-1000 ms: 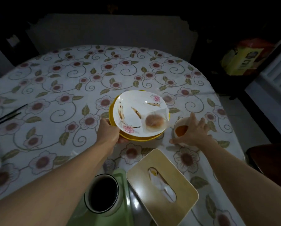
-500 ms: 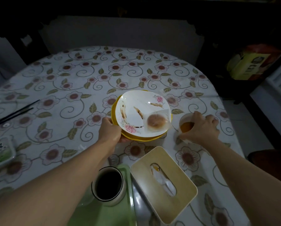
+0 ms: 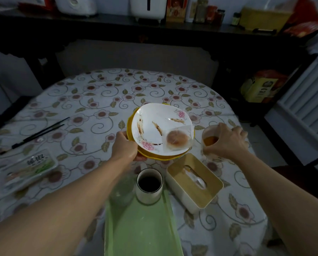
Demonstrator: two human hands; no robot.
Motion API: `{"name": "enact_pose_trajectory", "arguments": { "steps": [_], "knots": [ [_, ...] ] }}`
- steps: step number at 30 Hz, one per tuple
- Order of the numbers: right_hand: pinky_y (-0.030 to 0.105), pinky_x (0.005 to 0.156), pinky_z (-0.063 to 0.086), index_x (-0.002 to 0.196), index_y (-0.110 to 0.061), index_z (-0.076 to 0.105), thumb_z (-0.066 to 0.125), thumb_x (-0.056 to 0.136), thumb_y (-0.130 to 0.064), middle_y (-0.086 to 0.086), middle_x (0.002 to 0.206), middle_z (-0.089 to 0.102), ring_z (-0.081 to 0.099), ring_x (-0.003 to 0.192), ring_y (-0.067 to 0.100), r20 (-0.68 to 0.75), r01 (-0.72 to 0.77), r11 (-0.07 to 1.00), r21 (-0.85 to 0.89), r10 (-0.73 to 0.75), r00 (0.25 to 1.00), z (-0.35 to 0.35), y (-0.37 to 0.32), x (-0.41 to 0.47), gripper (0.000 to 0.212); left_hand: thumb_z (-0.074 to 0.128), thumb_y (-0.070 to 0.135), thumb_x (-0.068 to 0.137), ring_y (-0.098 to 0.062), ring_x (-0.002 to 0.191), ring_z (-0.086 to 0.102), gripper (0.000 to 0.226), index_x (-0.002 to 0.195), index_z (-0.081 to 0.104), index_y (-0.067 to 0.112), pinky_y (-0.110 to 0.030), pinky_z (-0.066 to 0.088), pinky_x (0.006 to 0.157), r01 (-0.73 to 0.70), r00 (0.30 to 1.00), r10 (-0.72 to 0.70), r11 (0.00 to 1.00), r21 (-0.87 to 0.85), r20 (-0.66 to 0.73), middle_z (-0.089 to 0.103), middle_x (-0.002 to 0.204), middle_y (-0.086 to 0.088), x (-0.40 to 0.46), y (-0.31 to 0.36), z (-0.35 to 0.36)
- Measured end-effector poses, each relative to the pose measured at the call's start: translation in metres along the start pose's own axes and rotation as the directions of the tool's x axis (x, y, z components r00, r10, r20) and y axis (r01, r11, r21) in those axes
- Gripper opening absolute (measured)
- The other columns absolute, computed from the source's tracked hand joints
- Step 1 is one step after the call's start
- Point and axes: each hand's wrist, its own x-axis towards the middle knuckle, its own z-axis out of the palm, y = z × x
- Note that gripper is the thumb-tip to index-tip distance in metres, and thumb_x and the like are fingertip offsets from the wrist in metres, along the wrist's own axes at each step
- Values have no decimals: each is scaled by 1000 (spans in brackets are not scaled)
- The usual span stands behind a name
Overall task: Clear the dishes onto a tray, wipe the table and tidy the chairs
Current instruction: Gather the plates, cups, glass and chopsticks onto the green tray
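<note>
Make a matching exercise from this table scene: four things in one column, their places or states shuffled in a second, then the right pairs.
Things:
1. white cup
2. glass of orange drink
3. wrapped bun
4. black chopsticks

Places or states:
A. lying on the tablecloth, far left
B. on the white flowered plate
C. gripped by the right hand
D. standing on the green tray

Pairs: 1-D, 2-C, 3-B, 4-A

A smeared white floral plate (image 3: 154, 126) bearing a wrapped bun (image 3: 176, 139) sits stacked on a yellow plate (image 3: 160, 157), tilted, beyond the green tray (image 3: 141, 228) holding a mug (image 3: 149, 185).
</note>
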Motion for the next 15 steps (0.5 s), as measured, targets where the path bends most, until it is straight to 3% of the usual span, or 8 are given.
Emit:
{"name": "enact_pose_trajectory", "arguments": {
  "steps": [6, 12, 15],
  "knots": [
    [53, 102, 34, 136, -27, 28, 80, 55, -45, 17, 136, 25, 21, 129, 39, -13, -8, 1000, 16, 9, 1000, -4, -12, -64, 98, 49, 5, 94, -26, 62, 70, 30, 120, 41, 16, -30, 56, 44, -14, 1000, 13, 1000, 22, 20, 65, 106, -15, -40, -25, -52],
    [58, 103, 34, 136, -26, 28, 80, 51, -47, 16, 138, 22, 16, 132, 39, 11, -7, 999, 34, 7, 1000, 2, -22, -114, 101, 56, 9, 91, -28, 66, 71, 21, 108, 45, 13, -39, 60, 52, -7, 998, 4, 998, 58, 56, 64, 102, -14, -78, -59, -90],
    [56, 102, 34, 136, -26, 27, 79, 53, -47, 17, 136, 25, 21, 129, 39, 25, 13, 1000, -2, -13, 1000, 5, -23, -134, 100, 57, 12, 91, -28, 60, 70, 19, 105, 44, 15, -33, 57, 49, 0, 998, -6, 996, 85, 65, 65, 96, -14, -97, -77, -102]
  ]
}}
